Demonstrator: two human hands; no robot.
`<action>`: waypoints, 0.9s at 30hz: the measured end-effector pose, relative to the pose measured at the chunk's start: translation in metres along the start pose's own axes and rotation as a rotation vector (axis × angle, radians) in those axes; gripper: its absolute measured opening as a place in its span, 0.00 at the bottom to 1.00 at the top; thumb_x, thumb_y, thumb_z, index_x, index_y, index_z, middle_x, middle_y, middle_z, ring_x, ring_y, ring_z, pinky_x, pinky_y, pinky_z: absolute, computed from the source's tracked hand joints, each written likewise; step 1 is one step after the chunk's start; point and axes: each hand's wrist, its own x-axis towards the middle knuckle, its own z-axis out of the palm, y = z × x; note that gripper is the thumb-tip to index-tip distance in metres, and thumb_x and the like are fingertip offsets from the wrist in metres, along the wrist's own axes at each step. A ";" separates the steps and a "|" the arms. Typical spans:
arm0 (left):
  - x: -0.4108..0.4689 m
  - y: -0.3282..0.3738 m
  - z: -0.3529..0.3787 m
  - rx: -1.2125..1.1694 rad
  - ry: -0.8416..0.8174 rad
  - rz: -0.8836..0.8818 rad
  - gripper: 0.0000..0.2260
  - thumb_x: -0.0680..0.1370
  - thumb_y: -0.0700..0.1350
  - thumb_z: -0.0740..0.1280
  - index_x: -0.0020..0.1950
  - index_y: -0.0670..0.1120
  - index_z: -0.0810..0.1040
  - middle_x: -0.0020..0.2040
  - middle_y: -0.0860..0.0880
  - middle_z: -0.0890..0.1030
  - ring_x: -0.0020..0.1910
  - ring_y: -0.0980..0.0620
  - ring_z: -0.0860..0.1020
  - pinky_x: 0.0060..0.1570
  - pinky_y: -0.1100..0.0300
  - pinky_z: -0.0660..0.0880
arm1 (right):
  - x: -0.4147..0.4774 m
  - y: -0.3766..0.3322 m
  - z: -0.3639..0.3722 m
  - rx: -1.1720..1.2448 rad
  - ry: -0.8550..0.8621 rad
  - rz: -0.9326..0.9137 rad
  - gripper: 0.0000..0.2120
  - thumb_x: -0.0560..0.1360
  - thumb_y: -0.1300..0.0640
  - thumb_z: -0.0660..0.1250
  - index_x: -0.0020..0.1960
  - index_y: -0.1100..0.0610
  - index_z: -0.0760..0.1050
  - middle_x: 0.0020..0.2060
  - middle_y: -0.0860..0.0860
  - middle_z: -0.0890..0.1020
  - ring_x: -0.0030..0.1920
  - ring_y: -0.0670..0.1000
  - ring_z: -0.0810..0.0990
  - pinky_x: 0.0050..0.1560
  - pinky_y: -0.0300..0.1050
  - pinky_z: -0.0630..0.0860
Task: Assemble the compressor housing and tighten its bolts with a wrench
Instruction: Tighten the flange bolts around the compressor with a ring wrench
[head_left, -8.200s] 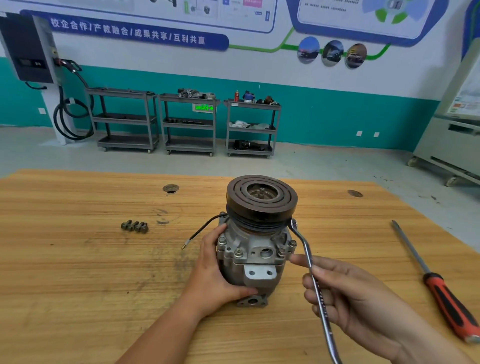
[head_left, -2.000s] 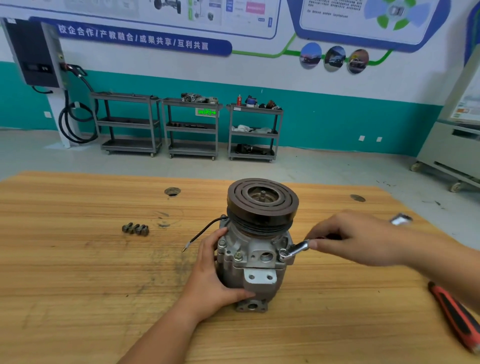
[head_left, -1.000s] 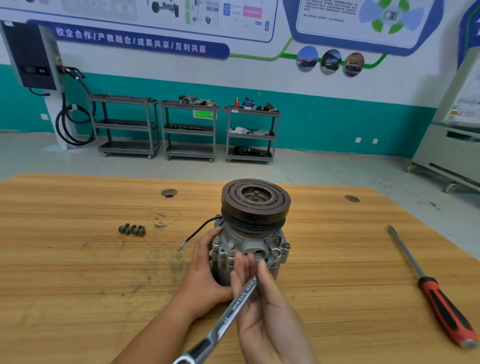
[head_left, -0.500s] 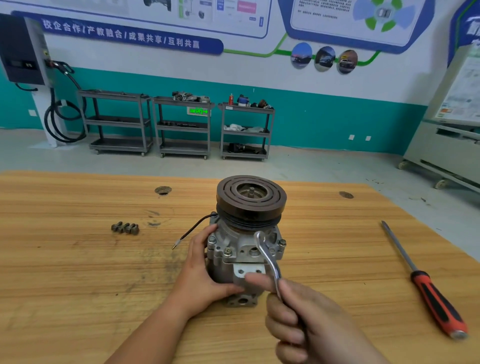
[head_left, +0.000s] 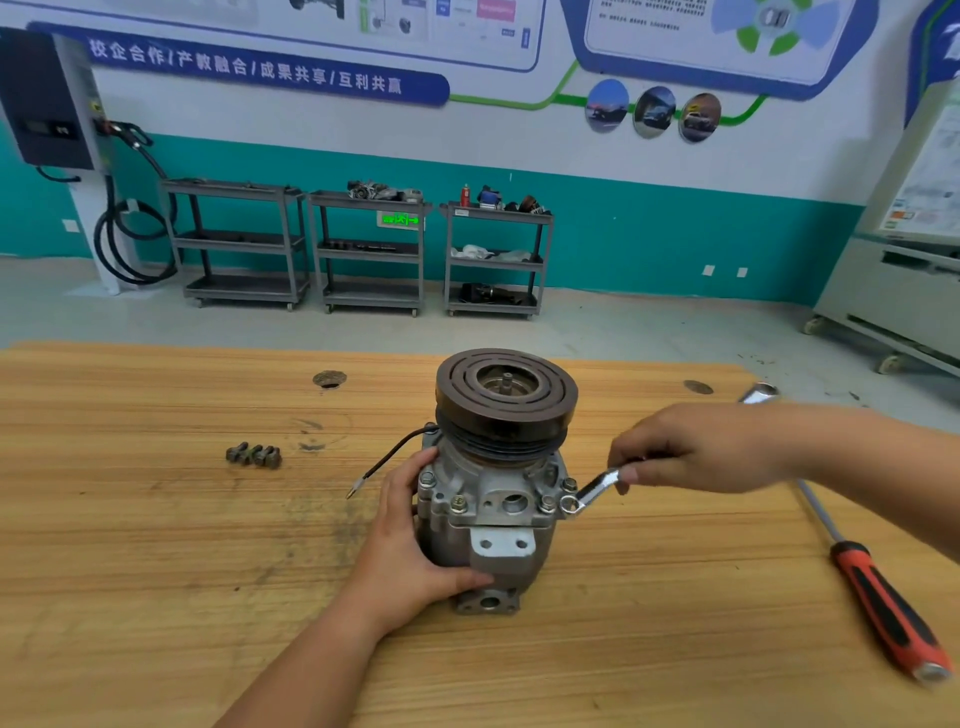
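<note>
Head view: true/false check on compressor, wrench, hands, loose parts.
1. Left hand holds the compressor by its side. True.
2. Wrench ring end is at a bolt on the compressor's right. True.
3. Right hand holds the screwdriver. False: it holds the wrench; the screwdriver lies on the table.
4. Loose bolts lie right of the compressor. False: they lie to its left.
5. Compressor lies on its side. False: it stands upright, pulley on top.

Left hand (head_left: 410, 548) wrapped round compressor (head_left: 501, 467) side, thumb laid across front — right forearm extended from desk's right edge, wrench (head_left: 593, 491) pinched by right hand (head_left: 701, 449).
</note>
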 end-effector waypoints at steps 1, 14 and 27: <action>0.000 0.000 0.000 0.005 0.000 0.003 0.52 0.54 0.47 0.84 0.59 0.81 0.53 0.69 0.57 0.65 0.66 0.62 0.69 0.55 0.75 0.66 | 0.006 0.000 -0.003 -0.011 -0.014 -0.011 0.07 0.79 0.43 0.56 0.46 0.37 0.72 0.41 0.47 0.78 0.42 0.48 0.75 0.46 0.47 0.73; 0.002 -0.001 -0.001 0.017 -0.007 0.021 0.52 0.53 0.51 0.84 0.61 0.80 0.54 0.69 0.55 0.66 0.64 0.71 0.66 0.53 0.81 0.65 | 0.032 -0.006 -0.019 0.152 -0.064 -0.082 0.08 0.78 0.49 0.61 0.42 0.40 0.77 0.29 0.37 0.74 0.32 0.38 0.70 0.34 0.32 0.63; 0.001 -0.001 0.000 0.005 -0.013 0.001 0.50 0.52 0.56 0.82 0.62 0.80 0.53 0.69 0.57 0.65 0.66 0.62 0.68 0.56 0.76 0.66 | 0.046 -0.020 -0.036 0.124 -0.201 0.016 0.08 0.77 0.48 0.62 0.48 0.46 0.80 0.44 0.39 0.78 0.53 0.46 0.75 0.57 0.43 0.70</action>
